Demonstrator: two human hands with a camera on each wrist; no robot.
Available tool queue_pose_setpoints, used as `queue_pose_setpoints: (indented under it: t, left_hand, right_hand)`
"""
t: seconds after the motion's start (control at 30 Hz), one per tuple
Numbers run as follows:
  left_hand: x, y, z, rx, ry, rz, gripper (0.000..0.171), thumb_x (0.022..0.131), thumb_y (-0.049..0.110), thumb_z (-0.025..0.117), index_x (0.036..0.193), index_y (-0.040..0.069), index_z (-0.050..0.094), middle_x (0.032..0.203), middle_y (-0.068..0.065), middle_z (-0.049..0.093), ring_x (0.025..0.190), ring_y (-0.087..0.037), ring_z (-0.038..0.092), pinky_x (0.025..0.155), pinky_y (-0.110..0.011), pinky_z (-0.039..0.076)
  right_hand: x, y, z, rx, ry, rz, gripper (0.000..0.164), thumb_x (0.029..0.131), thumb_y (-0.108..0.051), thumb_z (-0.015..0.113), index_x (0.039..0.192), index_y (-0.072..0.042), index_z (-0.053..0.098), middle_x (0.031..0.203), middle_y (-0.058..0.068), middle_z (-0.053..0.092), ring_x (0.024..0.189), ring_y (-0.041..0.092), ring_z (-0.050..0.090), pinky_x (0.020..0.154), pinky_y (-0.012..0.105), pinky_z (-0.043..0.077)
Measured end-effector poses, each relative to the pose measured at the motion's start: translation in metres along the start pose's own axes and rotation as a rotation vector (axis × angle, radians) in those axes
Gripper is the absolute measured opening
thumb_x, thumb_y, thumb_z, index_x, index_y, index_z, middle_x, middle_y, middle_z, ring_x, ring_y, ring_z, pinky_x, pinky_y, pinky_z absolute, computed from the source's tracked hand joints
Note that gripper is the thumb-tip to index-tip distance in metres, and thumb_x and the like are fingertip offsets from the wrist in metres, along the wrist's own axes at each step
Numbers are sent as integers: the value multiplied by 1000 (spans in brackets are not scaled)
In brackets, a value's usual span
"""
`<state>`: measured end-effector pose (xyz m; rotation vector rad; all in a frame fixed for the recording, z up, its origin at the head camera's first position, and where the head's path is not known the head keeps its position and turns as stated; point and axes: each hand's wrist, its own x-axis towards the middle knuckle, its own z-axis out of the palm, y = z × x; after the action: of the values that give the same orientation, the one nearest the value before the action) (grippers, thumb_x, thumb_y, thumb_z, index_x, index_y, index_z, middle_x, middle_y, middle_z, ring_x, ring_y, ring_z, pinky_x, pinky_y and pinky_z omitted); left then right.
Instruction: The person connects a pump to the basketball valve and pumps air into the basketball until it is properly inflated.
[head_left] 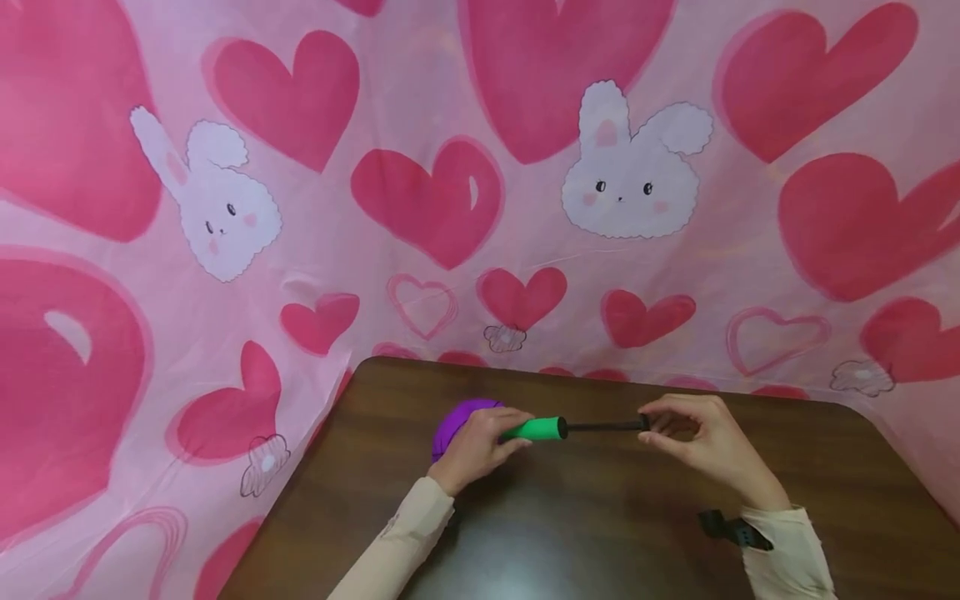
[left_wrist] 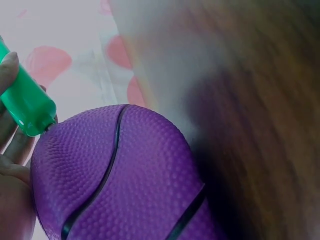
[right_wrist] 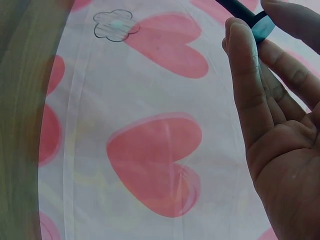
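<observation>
**Firm hold, thin margin on green hand pump (head_left: 527, 430) and purple ball (left_wrist: 130, 175)**

A person's left hand (head_left: 480, 440) clamps the pump's barrel (head_left: 547, 428) between thumb and fingers, while the right hand (head_left: 701, 433) pinches the black handle (head_left: 643, 422) at the far end of a thin plunger rod (head_left: 603, 427), above a dark wooden table (head_left: 570, 533). Behind them hangs a pink heart-print backdrop (head_left: 525, 208).

The rod stands well out of the barrel, running nearly level between the 2 hands. The pebbled purple ball sits at the far side of the left hand, partly hidden by it in the head view. From the left wrist, a short metal needle (left_wrist: 48, 128) shows where the pump's nose meets the ball; how deep it goes cannot be told.

That joint looks like the weak point. A push from the right hand that strays off line could bend the needle or work it loose. A slackened left grip could let the smooth barrel slide under load, and a ball braced by little else might roll, dragging the needle sideways. With the handle held near the fingertips, a sharp shove could slip free or bow the slim rod; too hard a pull could strain it at the barrel's mouth.
</observation>
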<state>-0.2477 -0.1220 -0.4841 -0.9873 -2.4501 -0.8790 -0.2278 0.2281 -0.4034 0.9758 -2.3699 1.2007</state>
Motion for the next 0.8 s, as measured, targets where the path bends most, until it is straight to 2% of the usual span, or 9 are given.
queue_pose_setpoints:
  t: [0.17,0.3,0.47,0.8]
  left_hand:
    - [9,-6,-6,19,-7,26,37,89,18,84,125,11,75,118,-3,79,104,-16,75,93,-32,61]
    - [10,-4,-4,30,-20,45,37,89,19,84,125,13,75,118,-2,79,105,-14,75,95,-31,60]
    - [5,2,1,41,-10,63,35,90,20,83,124,13,75,117,-1,79,104,-13,75,95,-30,60]
    - [-4,7,1,33,10,34,33,90,19,82,122,10,76,117,-1,80,104,-13,75,93,-31,61]
  right_hand:
    - [3,-1,8,2,40,-19,35,75,5,88,105,-10,78,88,4,77,71,1,70,64,15,56]
    - [0,-4,14,11,49,-30,36,75,6,88,105,-9,77,89,3,76,71,1,70,65,14,56]
    - [-3,-5,27,37,41,-71,36,74,6,89,104,-9,77,89,5,76,70,2,70,65,14,57]
    - [7,1,64,107,-3,-169,33,76,6,88,104,-8,77,86,4,75,70,2,69,63,16,58]
